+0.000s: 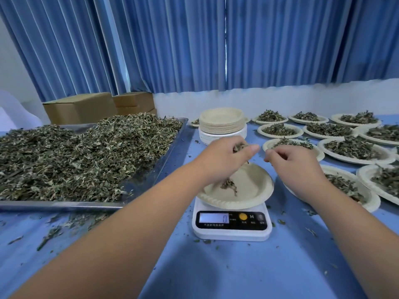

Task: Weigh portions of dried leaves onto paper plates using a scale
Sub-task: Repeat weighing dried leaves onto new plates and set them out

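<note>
With the left hand (224, 157) clutching dried leaves (238, 146) above the paper plate (254, 186) on the near-centre scale (232, 233), and the right hand (298, 167) curled beside it, contents indiscernible, the operator should release leaves gradually, centred, while watching the display (213, 218).

Our left hand (224, 156) grips dried leaves (239, 146) over the paper plate (252, 185) on the scale (231, 233); a few lie in it. At nine o'clock sits the heaped tray (64, 205); our right hand (295, 162) curls at one o'clock.
</note>
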The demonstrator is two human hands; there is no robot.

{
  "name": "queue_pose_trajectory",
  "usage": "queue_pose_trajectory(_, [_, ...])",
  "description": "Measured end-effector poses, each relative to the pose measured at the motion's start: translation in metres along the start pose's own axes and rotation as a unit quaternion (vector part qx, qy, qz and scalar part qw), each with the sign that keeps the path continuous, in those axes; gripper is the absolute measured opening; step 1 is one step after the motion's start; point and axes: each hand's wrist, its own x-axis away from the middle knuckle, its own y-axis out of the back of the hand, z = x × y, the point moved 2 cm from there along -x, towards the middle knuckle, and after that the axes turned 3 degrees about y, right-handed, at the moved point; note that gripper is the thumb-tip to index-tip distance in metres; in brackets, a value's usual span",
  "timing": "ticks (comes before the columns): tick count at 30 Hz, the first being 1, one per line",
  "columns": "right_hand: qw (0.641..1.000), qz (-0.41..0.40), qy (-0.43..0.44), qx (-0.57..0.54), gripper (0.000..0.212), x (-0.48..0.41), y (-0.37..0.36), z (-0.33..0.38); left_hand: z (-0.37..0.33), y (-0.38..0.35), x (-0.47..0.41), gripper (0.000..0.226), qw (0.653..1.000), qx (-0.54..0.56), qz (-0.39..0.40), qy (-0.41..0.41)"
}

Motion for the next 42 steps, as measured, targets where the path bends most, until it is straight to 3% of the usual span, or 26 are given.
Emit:
queue_pose_trajectory(4, [1.000, 0.012, 0.010, 0.009, 0.032, 0.001, -0.001, 0.002, 0.009, -0.008, 0.011, 0.029, 0.998, -0.022, 0.063, -0.024])
queue_pose_trajectory(7, [1.000, 0.017, 0.015, 0.014, 0.032, 0.002, -0.001, 0.002, 0.013, -0.009, 0.017, 0.042, 0.991, -0.081, 0.093, -0.047])
queue_pose_trajectory(13, [0.999, 0.025, 0.018, 0.027, 0.033, 0.005, 0.001, 0.006, 0.020, 0.015, 0.029, 0.038, 0.993, -0.115, 0.000, -0.042])
queue_pose_trajectory(18, [0.999, 0.027, 0.010, 0.024, 0.035, 0.006, 0.001, 0.006, 0.063, 0.068, 0.045, 0.023, 0.949, -0.264, -0.134, 0.113])
queue_pose_trajectory(20, [0.999, 0.028, 0.009, 0.024, 0.035, 0.006, 0.000, 0.007, 0.085, 0.084, 0.054, 0.026, 0.919, -0.316, -0.115, 0.204])
queue_pose_trajectory(23, [0.999, 0.030, 0.005, 0.022, 0.034, 0.006, -0.001, 0.006, 0.115, 0.098, 0.064, 0.055, 0.854, -0.372, -0.035, 0.362])
queue_pose_trajectory(26, [0.999, 0.032, 0.003, 0.025, 0.034, 0.006, -0.001, 0.007, 0.135, 0.103, 0.068, 0.073, 0.818, -0.370, 0.027, 0.440])
queue_pose_trajectory(29, [0.999, 0.032, 0.001, 0.023, 0.034, 0.006, -0.001, 0.006, 0.138, 0.099, 0.069, 0.073, 0.835, -0.351, 0.093, 0.413])
queue_pose_trajectory(31, [0.999, 0.030, 0.001, 0.022, 0.034, 0.006, -0.001, 0.006, 0.134, 0.098, 0.067, 0.059, 0.860, -0.340, 0.104, 0.365])
queue_pose_trajectory(36, [0.999, 0.031, -0.005, 0.021, 0.032, 0.006, -0.001, 0.005, 0.124, 0.109, 0.067, 0.026, 0.937, -0.219, -0.037, 0.268])
queue_pose_trajectory(39, [0.999, 0.029, -0.004, 0.014, 0.032, 0.006, -0.001, 0.005, 0.122, 0.113, 0.072, 0.022, 0.941, -0.240, -0.081, 0.224])
queue_pose_trajectory(42, [0.999, 0.031, -0.002, 0.016, 0.031, 0.006, -0.003, 0.005, 0.125, 0.109, 0.077, 0.027, 0.911, -0.337, 0.017, 0.238])
